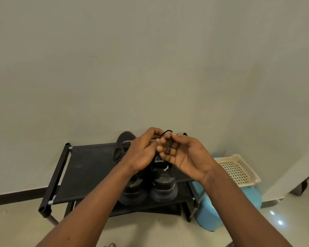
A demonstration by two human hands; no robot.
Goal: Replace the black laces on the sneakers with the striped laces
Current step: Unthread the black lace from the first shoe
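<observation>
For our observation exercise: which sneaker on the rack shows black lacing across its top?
The left sneaker, its toe poking out beyond the left hand: black lacing crosses its top. The right sneaker shows only heel and tongue.

The back of the left hand [141,152] hides its own fingertips, so whether they pinch the thin black lace [167,139] cannot be told. Where the lace's ends lead is lost among the fingers of the right hand [185,157]. Both hands cover the fronts of the pair of black sneakers with yellow heel marks [163,186], so only the heels show. A third dark shoe [125,139] behind them is mostly covered. The right forearm crosses a blue plastic tub [212,216], perhaps a stool. Both forearms run off the bottom edge.
</observation>
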